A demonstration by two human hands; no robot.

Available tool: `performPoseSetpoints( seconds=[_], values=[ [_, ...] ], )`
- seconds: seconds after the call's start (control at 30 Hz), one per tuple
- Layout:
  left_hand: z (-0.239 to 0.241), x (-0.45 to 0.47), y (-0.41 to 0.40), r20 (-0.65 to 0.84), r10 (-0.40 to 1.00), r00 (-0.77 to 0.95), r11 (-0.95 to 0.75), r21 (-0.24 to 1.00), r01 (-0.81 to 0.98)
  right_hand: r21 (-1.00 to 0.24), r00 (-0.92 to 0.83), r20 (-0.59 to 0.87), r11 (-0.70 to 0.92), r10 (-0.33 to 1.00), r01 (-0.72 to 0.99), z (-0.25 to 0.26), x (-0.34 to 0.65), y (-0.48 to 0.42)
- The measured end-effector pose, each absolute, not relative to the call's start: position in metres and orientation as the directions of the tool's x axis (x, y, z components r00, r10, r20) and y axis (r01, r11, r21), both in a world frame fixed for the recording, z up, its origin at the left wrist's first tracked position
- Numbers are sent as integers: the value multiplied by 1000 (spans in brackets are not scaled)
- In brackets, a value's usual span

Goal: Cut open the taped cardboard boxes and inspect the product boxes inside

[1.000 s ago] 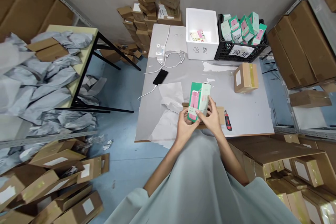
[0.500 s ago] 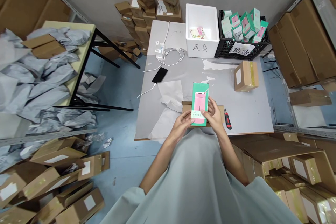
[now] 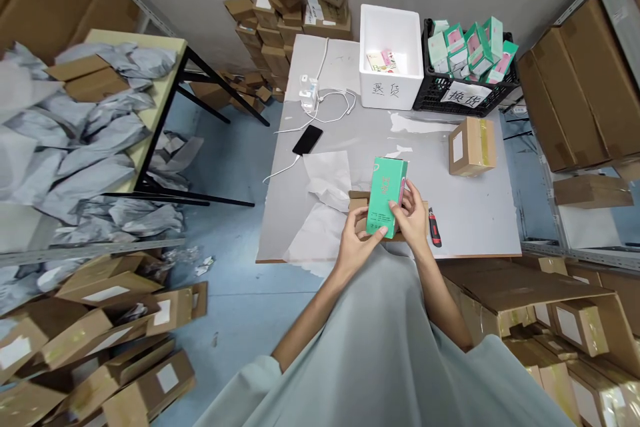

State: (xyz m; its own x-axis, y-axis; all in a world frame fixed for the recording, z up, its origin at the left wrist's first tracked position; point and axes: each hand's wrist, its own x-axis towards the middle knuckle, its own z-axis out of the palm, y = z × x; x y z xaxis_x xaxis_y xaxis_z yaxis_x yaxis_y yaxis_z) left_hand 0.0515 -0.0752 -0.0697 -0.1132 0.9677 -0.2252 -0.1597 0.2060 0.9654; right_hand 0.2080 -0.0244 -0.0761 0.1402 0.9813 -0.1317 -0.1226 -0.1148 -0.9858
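Between my two hands is a green product box (image 3: 386, 197), its plain green side with small print facing up and a strip of pink showing at its right edge. My left hand (image 3: 356, 243) grips the lower left corner, thumb on the face. My right hand (image 3: 411, 215) is closed on the right edge, its thumb pressing the front. Beneath the box lies an opened brown carton (image 3: 358, 201), mostly hidden by the box and hands. A red and black utility knife (image 3: 435, 228) rests just right of my right hand.
White crumpled paper (image 3: 325, 180) and a charging phone (image 3: 307, 140) lie to the left. A taped carton (image 3: 472, 147) stands at the right. Behind are a white bin (image 3: 390, 90) and a black crate (image 3: 425, 92) of similar boxes. Several cartons (image 3: 150, 390) cover the floor at left.
The product box has been turned in my hands: its face with the pink picture pointed up before, and now a plain green side does. Both hands still hold it.
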Motion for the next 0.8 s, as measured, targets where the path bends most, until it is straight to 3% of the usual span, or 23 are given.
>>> performPoseSetpoints(
  seconds=[0.17, 0.33, 0.53, 0.8],
  values=[
    [-75, 28, -67, -403, 891, 208, 453, 784, -423, -981, 77, -117, -103, 990, -164, -79, 222, -26],
    [-83, 18, -65, -415, 842, 344, 536, 716, -447, -973, 15, -131, -126, 991, -194, -80, 219, -27],
    [-94, 27, -68, -463, 880, 102, 463, 793, -397, -983, 70, -129, -118, 989, -141, -76, 209, -25],
    [-89, 38, -80, -265, 949, -172, 261, 964, -47, -994, 131, 0, -14, 991, 109, -54, 213, -11]
  ],
)
